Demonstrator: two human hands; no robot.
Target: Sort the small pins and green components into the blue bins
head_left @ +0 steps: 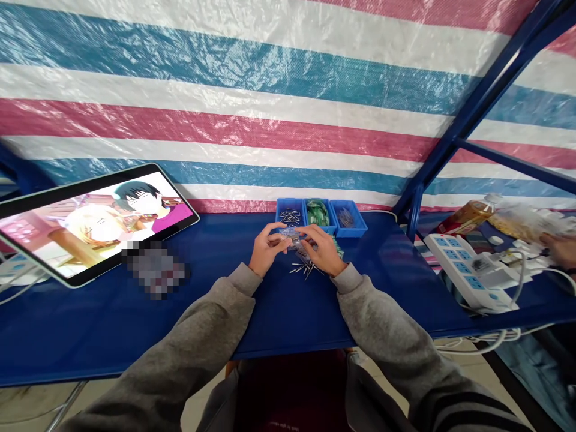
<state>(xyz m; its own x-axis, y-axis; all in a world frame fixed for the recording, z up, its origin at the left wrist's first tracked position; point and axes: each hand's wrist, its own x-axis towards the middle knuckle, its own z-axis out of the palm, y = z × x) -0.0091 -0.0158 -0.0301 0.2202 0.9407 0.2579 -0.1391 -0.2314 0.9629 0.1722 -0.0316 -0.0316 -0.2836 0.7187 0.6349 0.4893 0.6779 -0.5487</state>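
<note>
My left hand (266, 251) and my right hand (323, 251) meet over the table, fingers bent in pinches. Between their fingertips is a small clear plastic item (289, 231); its exact kind is too small to make out. Just below it, thin metal pins (305, 267) lie in a loose pile on the table, partly under my right hand. Behind my hands stand three blue bins side by side. The left bin (282, 204) holds dark metal pins, the middle bin (332, 230) green-tinted plastic pieces, and the right bin (361, 228) thin pale pieces.
A tablet (96, 225) showing a cartoon leans at the left, with a blurred-out object (156, 270) before it. To the right are a power strip (465, 273) with cables, a bottle (465, 216) and another person's hand (560, 251). A blue frame post (450, 138) rises behind.
</note>
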